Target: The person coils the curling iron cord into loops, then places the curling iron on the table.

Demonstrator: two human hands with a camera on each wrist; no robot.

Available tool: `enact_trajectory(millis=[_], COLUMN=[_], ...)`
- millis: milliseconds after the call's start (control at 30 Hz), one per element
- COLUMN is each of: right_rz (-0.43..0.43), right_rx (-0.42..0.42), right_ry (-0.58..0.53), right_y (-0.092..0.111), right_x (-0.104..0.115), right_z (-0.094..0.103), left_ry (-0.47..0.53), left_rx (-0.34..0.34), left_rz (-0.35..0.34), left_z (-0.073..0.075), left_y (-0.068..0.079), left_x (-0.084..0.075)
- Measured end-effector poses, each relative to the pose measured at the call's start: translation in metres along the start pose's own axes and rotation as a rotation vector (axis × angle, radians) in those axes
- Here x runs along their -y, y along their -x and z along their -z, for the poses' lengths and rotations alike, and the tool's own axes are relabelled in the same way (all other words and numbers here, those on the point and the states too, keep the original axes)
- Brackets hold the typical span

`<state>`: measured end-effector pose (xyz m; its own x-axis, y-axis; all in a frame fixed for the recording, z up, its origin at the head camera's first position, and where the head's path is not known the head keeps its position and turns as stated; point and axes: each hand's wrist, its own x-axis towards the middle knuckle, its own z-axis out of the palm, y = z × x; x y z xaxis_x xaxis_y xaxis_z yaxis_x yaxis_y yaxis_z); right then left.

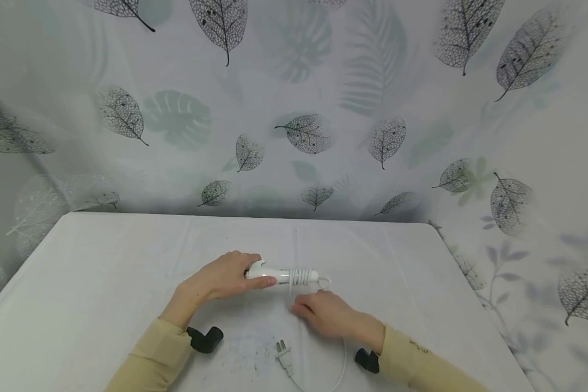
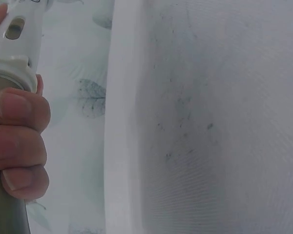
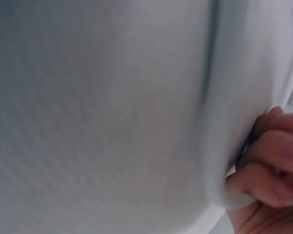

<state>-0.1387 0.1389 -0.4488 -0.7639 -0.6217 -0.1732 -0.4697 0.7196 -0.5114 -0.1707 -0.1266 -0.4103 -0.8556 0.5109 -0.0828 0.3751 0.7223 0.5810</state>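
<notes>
A curling iron [image 1: 269, 274] with a white handle lies sideways above the middle of the table. My left hand [image 1: 222, 277] grips it at its left end. In the left wrist view, fingers curl round the grey-gold barrel [image 2: 9, 212], just below the white handle and its small switch [image 2: 14, 28]. Several turns of white power cord [image 1: 302, 276] are wound round the handle's right end. My right hand [image 1: 330, 313], just below and right of the handle, has its fingers curled round the cord [image 3: 240, 201]. Its two-pin plug [image 1: 284, 356] hangs nearer to me.
The white-covered table [image 1: 127, 256] has its far edge against a leaf-printed curtain [image 1: 274, 98]. Black wrist mounts [image 1: 207, 340] stick out by both sleeves. Small dark specks [image 2: 185, 134] mark the cloth.
</notes>
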Motion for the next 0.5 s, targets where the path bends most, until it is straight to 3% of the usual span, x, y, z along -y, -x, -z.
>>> enact_trajectory(millis=[200,500], right_rz=[0.053,0.142], right_rx=[-0.132,-0.096], right_ry=[0.072,-0.106], right_y=[-0.005,-0.017], right_x=[-0.012,-0.026], right_z=[0.004,0.021], left_ry=[0.007,-0.018], left_rx=[0.017,0.021], left_rz=[-0.026,-0.058], left_z=[0.002,-0.001], left_y=[0.001,-0.001], left_x=[-0.003,-0.006])
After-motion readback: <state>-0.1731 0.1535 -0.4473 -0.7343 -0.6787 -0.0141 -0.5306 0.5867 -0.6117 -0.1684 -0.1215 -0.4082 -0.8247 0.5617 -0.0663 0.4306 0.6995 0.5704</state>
